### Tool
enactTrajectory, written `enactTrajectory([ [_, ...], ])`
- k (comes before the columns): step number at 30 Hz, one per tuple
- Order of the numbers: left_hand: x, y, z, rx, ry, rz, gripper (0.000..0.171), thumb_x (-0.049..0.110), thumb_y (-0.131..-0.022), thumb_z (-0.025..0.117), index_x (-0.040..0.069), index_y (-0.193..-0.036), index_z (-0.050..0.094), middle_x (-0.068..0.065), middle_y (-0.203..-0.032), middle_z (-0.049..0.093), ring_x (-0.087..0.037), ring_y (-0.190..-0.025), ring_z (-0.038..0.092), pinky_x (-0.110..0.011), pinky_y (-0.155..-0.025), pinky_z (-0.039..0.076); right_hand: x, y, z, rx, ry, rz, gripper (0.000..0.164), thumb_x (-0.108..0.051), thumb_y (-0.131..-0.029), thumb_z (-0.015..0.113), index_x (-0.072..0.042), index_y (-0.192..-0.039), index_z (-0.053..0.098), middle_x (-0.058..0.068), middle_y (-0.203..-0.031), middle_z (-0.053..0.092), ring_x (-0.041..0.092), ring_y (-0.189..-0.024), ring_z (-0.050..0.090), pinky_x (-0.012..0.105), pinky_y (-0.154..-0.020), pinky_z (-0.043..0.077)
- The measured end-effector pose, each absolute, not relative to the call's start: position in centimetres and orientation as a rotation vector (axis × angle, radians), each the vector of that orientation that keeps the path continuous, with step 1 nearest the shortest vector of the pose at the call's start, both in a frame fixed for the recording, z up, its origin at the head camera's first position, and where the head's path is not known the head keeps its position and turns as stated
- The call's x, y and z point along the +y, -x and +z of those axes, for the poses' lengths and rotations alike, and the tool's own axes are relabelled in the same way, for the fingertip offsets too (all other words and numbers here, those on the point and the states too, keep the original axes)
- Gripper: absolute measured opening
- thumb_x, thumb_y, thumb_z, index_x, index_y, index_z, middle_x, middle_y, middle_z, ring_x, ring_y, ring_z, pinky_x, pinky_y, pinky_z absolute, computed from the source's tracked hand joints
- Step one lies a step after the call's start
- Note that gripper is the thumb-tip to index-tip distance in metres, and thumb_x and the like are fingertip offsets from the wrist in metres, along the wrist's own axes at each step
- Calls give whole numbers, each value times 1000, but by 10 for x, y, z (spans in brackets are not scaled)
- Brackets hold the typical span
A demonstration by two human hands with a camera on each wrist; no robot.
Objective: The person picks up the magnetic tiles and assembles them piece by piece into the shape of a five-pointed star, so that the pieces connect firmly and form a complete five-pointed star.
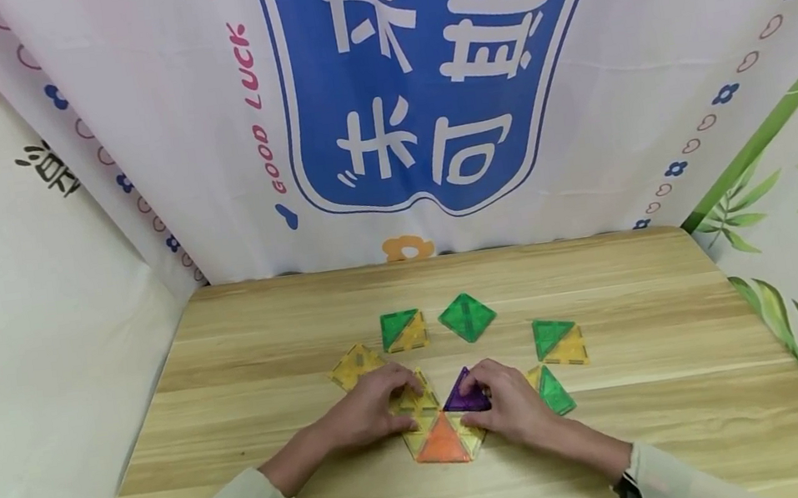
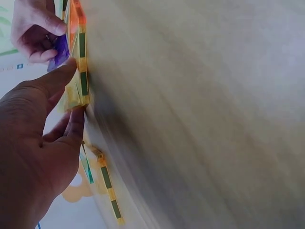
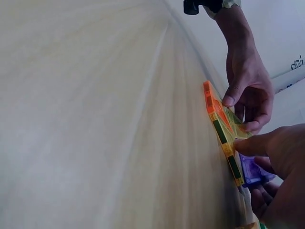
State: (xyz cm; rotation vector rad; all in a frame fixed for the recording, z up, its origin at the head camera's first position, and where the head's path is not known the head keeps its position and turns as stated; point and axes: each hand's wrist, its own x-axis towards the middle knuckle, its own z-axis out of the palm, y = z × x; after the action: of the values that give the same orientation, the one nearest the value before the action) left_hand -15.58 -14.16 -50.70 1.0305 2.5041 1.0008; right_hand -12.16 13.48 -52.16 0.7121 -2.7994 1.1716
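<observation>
An orange triangular magnetic tile (image 1: 442, 441) and several clear yellow triangular tiles (image 1: 415, 401) lie joined as a fan on the table. My left hand (image 1: 370, 408) grips the fan's left side, its thumb and fingertips on the yellow tiles. A purple triangular tile (image 1: 463, 393) stands in the fan's upper right part, and my right hand (image 1: 513, 402) pinches it. In the right wrist view, the right thumb touches the fan's yellow edge (image 3: 228, 149) while the fingers are at the purple tile (image 3: 255, 171). Part of the yellow tiles is hidden under both hands.
Around the fan lie a yellow square pair (image 1: 355, 364), a green-and-yellow pair (image 1: 404, 331), a green diamond (image 1: 467, 317), another green-and-yellow pair (image 1: 561, 341) and a green triangle (image 1: 556, 391) beside yellow. A printed cloth (image 1: 232, 246) hangs behind the wooden table (image 1: 299, 296).
</observation>
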Motion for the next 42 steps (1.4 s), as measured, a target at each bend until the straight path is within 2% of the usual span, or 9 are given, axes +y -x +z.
enactTrajectory([
  [3, -142, 159, -506, 2444, -1008, 1036, 30, 9, -85, 90, 11, -110, 73, 3, -115, 67, -15, -107, 63, -33, -95, 56, 136, 124, -521, -2811, -746, 1169, 31, -14, -76, 97, -16, -96, 74, -6, -101, 65, 12, -92, 65, 27, -80, 56],
  [8, -144, 161, -503, 2385, -988, 1072, 27, 6, -85, 89, 10, -108, 74, 1, -111, 65, -18, -99, 60, -30, -88, 55, 138, 126, -521, -2825, -789, 1242, 32, -13, -78, 96, -17, -99, 73, -5, -105, 64, 13, -93, 64, 26, -79, 56],
  [17, -148, 159, -502, 2315, -952, 1166, 31, 4, -89, 84, 9, -116, 70, -5, -120, 62, -19, -97, 57, -28, -84, 53, 145, 131, -521, -2779, -862, 1469, 36, -5, -78, 93, -14, -106, 72, -2, -108, 64, 15, -94, 63, 26, -78, 56],
  [22, -149, 160, -502, 2284, -967, 1216, 40, 2, -89, 84, 8, -123, 64, -8, -126, 58, -18, -84, 51, -24, -72, 48, 149, 136, -523, -2752, -872, 1751, 37, -2, -83, 89, -9, -113, 69, 8, -115, 61, 17, -97, 67, 25, -80, 60],
  [30, -153, 164, -501, 2091, -839, 1315, 46, -4, -92, 78, 11, -130, 57, -7, -136, 50, -10, -73, 38, -20, -67, 39, 157, 148, -529, -2599, -946, 2298, 47, 9, -84, 83, 4, -124, 59, 26, -128, 56, 26, -103, 70, 29, -82, 63],
  [34, -152, 166, -497, 1964, -777, 1382, 47, -10, -92, 74, 11, -131, 56, -8, -128, 47, -12, -73, 38, -21, -67, 42, 161, 155, -529, -2523, -1066, 2448, 47, 11, -85, 80, 8, -124, 55, 28, -132, 53, 25, -107, 70, 29, -82, 63],
  [37, -150, 169, -495, 1925, -790, 1383, 47, -11, -92, 74, 10, -129, 57, -9, -108, 45, -13, -71, 36, -22, -65, 41, 161, 161, -529, -2485, -1174, 2509, 45, 12, -87, 77, 10, -124, 53, 28, -136, 49, 25, -111, 69, 29, -82, 63],
  [41, -145, 174, -493, 1965, -868, 1310, 41, -2, -91, 80, 10, -126, 61, -7, -97, 43, -12, -66, 30, -22, -62, 35, 158, 168, -529, -2477, -1283, 2499, 44, 12, -87, 77, 10, -125, 55, 27, -139, 47, 24, -114, 68, 30, -86, 62],
  [42, -144, 175, -493, 1975, -882, 1291, 40, 1, -91, 82, 10, -124, 61, -7, -100, 46, -11, -66, 31, -22, -62, 35, 157, 169, -529, -2478, -1301, 2492, 44, 12, -87, 77, 10, -126, 55, 27, -139, 47, 24, -114, 67, 31, -87, 62],
])
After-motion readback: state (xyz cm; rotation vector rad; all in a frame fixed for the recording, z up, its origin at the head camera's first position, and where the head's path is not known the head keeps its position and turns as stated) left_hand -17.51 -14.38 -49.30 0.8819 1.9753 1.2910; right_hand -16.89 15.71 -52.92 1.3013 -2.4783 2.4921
